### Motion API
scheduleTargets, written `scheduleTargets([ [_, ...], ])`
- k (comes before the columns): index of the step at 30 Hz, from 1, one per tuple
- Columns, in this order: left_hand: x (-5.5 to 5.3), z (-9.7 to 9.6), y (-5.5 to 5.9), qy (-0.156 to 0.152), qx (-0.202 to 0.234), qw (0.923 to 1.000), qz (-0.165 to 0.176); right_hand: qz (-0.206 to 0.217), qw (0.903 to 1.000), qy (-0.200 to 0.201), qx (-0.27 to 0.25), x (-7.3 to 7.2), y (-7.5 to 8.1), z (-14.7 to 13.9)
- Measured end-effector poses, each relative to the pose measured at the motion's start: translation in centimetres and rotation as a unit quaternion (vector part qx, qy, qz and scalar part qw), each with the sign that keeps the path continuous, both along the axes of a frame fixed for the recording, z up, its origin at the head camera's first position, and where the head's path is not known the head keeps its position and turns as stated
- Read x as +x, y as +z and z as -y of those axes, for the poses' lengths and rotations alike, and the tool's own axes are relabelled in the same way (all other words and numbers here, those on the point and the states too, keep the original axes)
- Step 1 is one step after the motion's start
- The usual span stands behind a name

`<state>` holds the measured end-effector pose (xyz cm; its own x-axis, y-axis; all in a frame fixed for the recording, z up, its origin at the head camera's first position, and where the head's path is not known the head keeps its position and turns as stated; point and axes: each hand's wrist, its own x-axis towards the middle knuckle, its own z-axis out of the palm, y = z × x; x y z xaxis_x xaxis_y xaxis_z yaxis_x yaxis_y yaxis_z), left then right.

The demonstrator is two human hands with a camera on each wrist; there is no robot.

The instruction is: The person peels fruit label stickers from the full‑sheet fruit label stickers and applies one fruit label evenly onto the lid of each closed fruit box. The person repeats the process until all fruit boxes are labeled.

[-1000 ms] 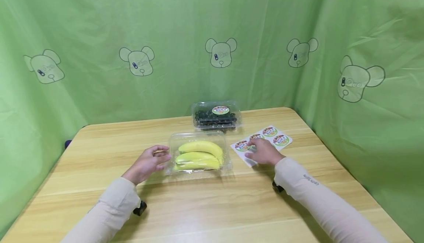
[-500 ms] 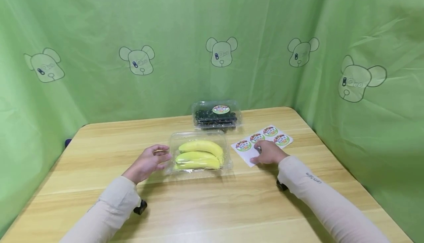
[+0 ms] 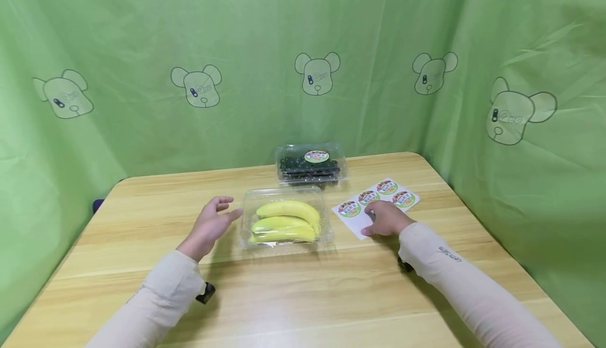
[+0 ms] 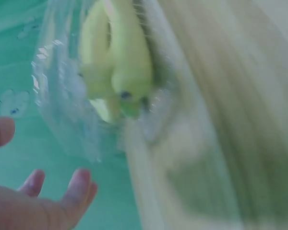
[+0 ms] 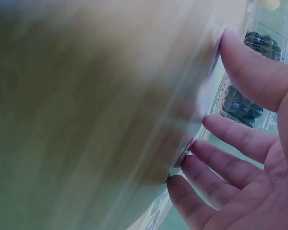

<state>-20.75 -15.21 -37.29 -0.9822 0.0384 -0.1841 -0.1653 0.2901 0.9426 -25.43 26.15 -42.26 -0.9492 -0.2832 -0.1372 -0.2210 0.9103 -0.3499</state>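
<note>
A clear plastic clamshell box (image 3: 246,200) with yellow bananas (image 3: 286,227) inside stands mid-table, its lid down. My left hand (image 3: 208,227) hovers just left of the box, fingers spread and holding nothing. In the left wrist view, the bananas (image 4: 117,57) show through the plastic, apart from my fingers. To the right lies a white sheet of round fruit stickers (image 3: 349,210), with a bare patch at its near corner. My right hand (image 3: 389,218) rests its fingertips on that sheet. Seen from the right wrist, the fingers (image 5: 230,163) are spread, fingertips against the surface.
Behind the bananas stands another clear clamshell box (image 3: 341,153) holding dark fruit, with a round sticker (image 3: 316,156) on its lid. The wooden table (image 3: 293,306) is backed by a green curtain (image 3: 255,116) that also runs along both sides.
My left hand has drawn slightly away from the banana box, its fingers opening wider. On the sticker sheet, my right hand has shifted a little to the right. The boxes have stayed put.
</note>
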Motion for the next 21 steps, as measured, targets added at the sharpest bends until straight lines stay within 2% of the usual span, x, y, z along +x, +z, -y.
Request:
scheduleTargets([
  [3,0.2,-0.8,0.9,0.033,-0.003,0.9991,-0.029,-0.002,1.0000,0.000,0.000,0.1,0.1,0.1],
  [7,0.8,-2.5,2.0,0.043,0.043,0.9960,-0.066,-0.003,1.0000,-0.002,0.000,0.2,0.1,0.1],
  [10,1.2,-4.0,2.3,0.024,0.099,0.9922,-0.071,-0.003,1.0000,-0.004,0.001,0.4,0.2,0.1],
  [13,1.5,-5.7,2.1,-0.001,0.143,0.9879,-0.062,-0.004,1.0000,-0.006,0.000,0.6,0.2,0.0],
  [21,2.3,-9.9,0.5,-0.046,0.167,0.9833,-0.055,-0.032,0.9993,0.015,-0.007,1.4,0.0,-0.7],
])
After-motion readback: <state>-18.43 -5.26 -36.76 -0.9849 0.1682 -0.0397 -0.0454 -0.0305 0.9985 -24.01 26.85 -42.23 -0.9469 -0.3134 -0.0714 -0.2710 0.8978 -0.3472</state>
